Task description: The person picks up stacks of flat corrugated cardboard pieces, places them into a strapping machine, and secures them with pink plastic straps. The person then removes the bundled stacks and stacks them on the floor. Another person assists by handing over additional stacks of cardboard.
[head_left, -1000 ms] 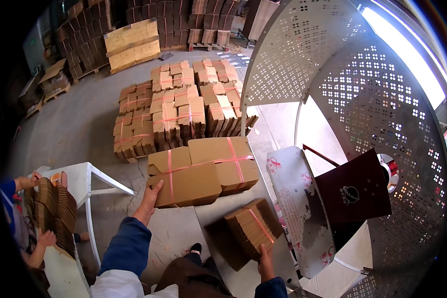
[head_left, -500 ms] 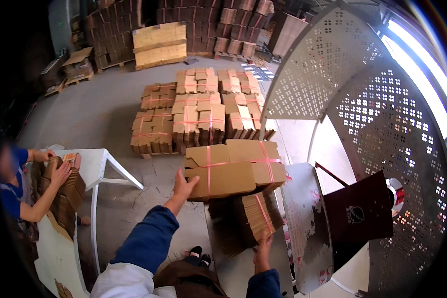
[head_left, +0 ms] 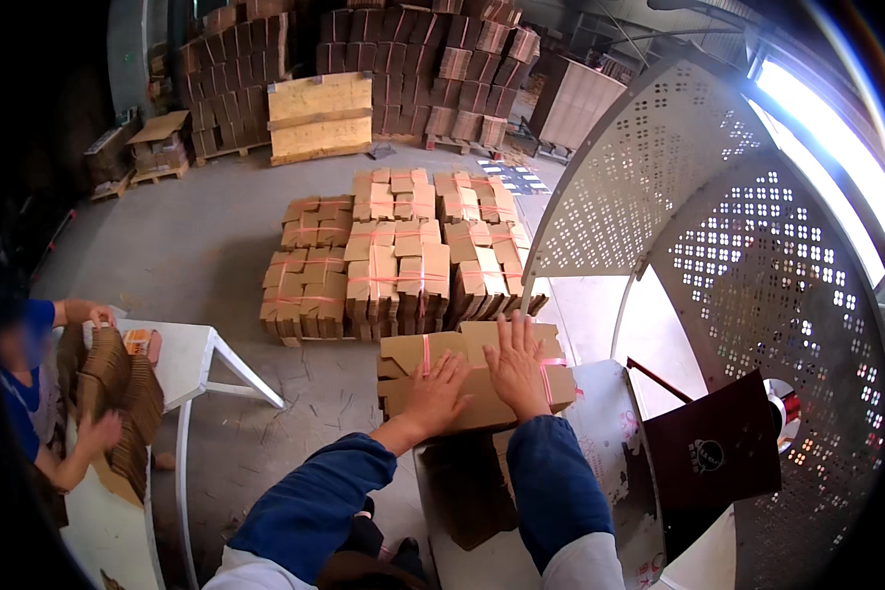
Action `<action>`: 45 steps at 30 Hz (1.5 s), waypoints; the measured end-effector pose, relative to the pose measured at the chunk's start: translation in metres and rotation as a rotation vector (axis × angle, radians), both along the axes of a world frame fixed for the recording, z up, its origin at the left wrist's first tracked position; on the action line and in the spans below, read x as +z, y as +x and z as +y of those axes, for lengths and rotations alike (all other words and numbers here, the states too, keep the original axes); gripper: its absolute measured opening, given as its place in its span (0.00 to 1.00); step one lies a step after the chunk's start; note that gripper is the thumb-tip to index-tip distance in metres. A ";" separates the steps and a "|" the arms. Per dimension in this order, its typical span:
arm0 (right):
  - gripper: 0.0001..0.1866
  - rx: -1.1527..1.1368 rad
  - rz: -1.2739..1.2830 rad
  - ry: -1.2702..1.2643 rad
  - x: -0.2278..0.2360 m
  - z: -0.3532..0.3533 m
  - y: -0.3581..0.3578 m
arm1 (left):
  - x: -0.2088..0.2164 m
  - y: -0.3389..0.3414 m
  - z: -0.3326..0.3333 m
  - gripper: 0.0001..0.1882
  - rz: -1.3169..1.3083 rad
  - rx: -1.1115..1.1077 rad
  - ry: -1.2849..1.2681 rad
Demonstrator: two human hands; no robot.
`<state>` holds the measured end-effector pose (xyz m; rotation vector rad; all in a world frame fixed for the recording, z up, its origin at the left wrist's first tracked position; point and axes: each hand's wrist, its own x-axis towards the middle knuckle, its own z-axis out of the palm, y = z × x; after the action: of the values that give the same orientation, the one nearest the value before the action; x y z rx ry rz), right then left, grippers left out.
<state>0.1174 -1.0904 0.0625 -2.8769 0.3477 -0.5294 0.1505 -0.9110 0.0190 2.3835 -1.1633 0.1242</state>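
A bundle of folded brown cardboard, tied with pink straps, lies before me. My left hand rests flat on the left half of its top, fingers stretched out. On the right half lies my right hand, its fingers spread and pointing away from me. Neither hand grips anything. Below and nearer to me sits a second cardboard stack, shadowed and partly covered by my right forearm. It stands on a grey metal surface.
Strapped cardboard bundles fill a pallet ahead. At left, a co-worker handles cardboard on a white table. A perforated metal guard curves up at right, beside a dark red panel. Cardboard stacks line the back.
My left hand has moved from the upper bundle's left edge onto its top. My right hand has left the lower stack's strap and now lies on the upper bundle. The co-worker's hand has lowered.
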 end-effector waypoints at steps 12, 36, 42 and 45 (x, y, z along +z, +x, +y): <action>0.33 -0.163 0.317 -0.141 -0.111 -0.009 0.005 | -0.041 0.015 -0.026 0.37 -0.047 -0.180 0.171; 0.15 0.280 0.030 1.033 0.025 0.068 -0.068 | 0.336 -0.104 0.098 0.09 -0.120 -0.700 -0.423; 0.17 0.646 0.411 1.030 0.004 0.206 -0.042 | 0.329 -0.119 0.173 0.06 -0.550 -0.091 -0.631; 0.18 0.764 0.470 0.921 0.005 0.248 -0.017 | 0.318 -0.108 0.224 0.05 -0.566 0.066 -0.711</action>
<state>0.1008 -0.8424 0.0672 -1.9475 -0.3671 0.3695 0.0422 -0.6872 0.3372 1.7749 -1.0245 1.0951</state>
